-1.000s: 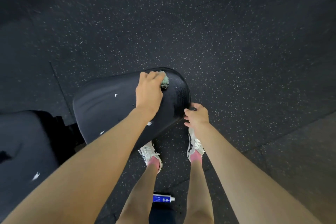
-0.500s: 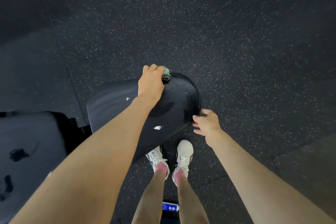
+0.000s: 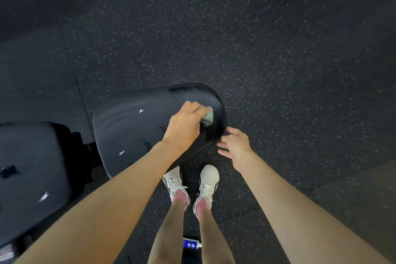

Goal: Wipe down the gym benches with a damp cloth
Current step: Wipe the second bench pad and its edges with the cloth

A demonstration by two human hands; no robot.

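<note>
A black padded bench seat (image 3: 132,126) tilts up in front of me, its narrow end pointing right. My left hand (image 3: 184,126) grips a pale green cloth (image 3: 208,116) and presses it on the pad near that narrow end; a wet streak shines along the far rim. My right hand (image 3: 235,146) hovers beside the pad's near right edge with fingers spread and relaxed, holding nothing. The second black pad of the bench (image 3: 30,173) lies at lower left, with small white tears in its cover.
Dark speckled rubber flooring (image 3: 278,60) surrounds the bench. My two white shoes (image 3: 190,186) stand just below the pad. A small blue and white bottle (image 3: 191,244) lies on the floor between my legs.
My left hand has swept the cloth from the pad's far rim toward the near right end, leaving a wet streak. My right hand stayed by the edge and its fingers have opened out.
</note>
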